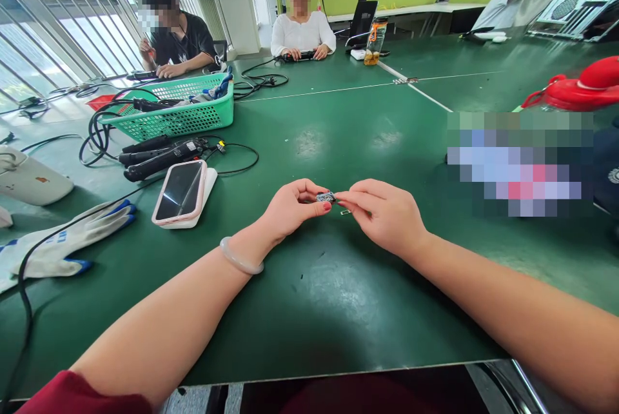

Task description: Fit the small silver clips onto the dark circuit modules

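Note:
In the middle of the table, my left hand [290,213] pinches a small dark piece with a pale, silvery pattern [325,197] between thumb and fingers. What kind of thing it is, I cannot make out. My right hand [387,211] comes in from the other side, with its thumb and fingers closed at the right end of that same piece. Just under the right fingertips shows a tiny pale rectangular loop [345,212]; whether it hangs or lies on the table is unclear. The green table top [338,311] is below both hands.
A phone [180,191] lies left of my hands, near black hair-iron-like tools [164,157] with cords. Behind stands a green basket [184,108] of tools. White-and-blue gloves [62,243] lie far left, a red object [580,85] at right. Several people sit or work around the table.

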The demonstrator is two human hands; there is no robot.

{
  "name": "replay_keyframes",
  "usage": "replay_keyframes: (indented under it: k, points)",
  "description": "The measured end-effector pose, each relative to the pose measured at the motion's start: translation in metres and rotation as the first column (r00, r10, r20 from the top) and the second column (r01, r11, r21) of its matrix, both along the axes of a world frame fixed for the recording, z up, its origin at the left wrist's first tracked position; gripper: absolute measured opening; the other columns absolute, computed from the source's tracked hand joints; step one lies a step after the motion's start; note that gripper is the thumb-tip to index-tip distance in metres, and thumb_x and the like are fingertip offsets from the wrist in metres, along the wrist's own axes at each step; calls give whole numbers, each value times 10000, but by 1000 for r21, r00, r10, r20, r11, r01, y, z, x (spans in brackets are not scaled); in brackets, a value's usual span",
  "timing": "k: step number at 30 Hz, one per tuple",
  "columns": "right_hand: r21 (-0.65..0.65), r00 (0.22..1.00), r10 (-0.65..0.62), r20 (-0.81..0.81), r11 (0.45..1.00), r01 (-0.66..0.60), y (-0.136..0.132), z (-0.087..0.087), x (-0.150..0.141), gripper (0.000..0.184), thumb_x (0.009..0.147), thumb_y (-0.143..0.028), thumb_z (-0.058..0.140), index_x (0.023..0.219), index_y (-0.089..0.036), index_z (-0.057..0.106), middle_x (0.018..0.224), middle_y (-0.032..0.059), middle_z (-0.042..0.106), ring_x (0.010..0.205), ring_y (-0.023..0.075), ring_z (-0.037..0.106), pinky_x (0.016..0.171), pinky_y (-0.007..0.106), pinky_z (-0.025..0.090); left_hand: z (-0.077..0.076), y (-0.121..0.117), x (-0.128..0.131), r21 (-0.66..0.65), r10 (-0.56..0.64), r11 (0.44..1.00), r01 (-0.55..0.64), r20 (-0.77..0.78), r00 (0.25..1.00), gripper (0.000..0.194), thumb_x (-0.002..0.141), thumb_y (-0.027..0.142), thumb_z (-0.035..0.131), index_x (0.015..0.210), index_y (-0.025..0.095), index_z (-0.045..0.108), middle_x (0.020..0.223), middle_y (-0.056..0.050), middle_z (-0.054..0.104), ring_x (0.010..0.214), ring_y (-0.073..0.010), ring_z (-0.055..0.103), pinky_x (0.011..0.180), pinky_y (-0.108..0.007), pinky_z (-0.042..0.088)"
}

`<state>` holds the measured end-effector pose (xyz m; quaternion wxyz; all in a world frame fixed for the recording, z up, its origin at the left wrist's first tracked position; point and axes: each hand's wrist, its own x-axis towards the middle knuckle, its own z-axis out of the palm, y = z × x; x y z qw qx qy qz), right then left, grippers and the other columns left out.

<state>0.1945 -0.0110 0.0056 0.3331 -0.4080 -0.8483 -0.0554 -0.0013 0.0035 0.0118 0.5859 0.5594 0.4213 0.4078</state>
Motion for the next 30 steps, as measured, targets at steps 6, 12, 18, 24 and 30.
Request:
replay_keyframes:
  k: [6,12,18,24,30]
  points:
    - [-421,992,-21,123,904,71,15,-2,11,120,826,-308,598,855,-228,682,812,2,651,715,146,591,629,272,433,-1,2,-1,-15,16,1000,-16,-36,999,323,575,205,794,840,125,628,804,-43,691,723,-116,608,772,-304,469]
    - [-524,992,13,129,850,57,17,-4,8,175,856,-233,525,737,-213,652,801,8,624,719,139,574,662,268,418,-2,2,0,-23,-4,1000,1,-96,995,323,587,213,791,851,126,628,809,-48,697,735,-123,616,796,-319,465]
    - [-528,996,12,94,849,40,18,-7,3,180,862,-233,518,793,-220,684,803,14,629,730,145,577,676,271,418,-2,1,0,-32,-19,999,15,-117,993,314,596,211,784,856,126,629,798,-43,692,720,-118,616,783,-314,471]
    - [-533,989,86,116,846,-11,14,-3,1,180,876,-316,514,810,-221,652,797,9,643,727,148,577,654,271,415,-3,2,0,-39,-30,999,24,-147,989,330,588,214,791,862,128,628,777,-36,682,703,-117,607,762,-312,467]
    - [-509,983,120,136,860,-35,15,-1,10,101,835,-207,538,815,-217,636,809,1,640,715,135,569,644,262,416,-5,3,0,-8,-86,996,86,-176,981,316,583,196,787,846,129,625,776,-31,666,711,-116,595,739,-305,471]
